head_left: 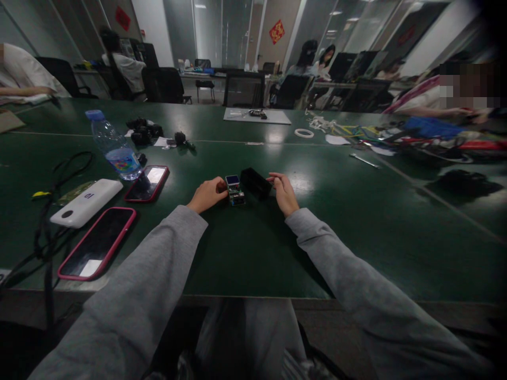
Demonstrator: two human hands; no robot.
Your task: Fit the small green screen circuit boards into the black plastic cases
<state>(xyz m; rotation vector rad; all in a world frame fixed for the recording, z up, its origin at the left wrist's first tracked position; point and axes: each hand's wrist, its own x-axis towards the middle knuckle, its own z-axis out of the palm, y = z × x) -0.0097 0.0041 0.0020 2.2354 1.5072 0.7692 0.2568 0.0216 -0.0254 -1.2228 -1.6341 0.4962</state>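
Observation:
In front of me on the green table (245, 253) is a small circuit board (236, 198) with a little screen at its far end. My left hand (208, 194) is closed, its fingertips holding the board's left edge. Just right of the board sits a black open-looking box (254, 182), turned at an angle. The fingers of my right hand (285, 192) are bent around the box's right end and grip it there. Part of the box's right end is hidden by those fingers.
To the left lie two red-cased phones (97, 243) (147, 183), a white power bank (87, 203), a water bottle (116, 148) and black cables. Farther off are black parts (144, 132), a tape roll (303, 133), a screwdriver-like rod (364, 161) and heaped wires (431, 132). Other people sit around.

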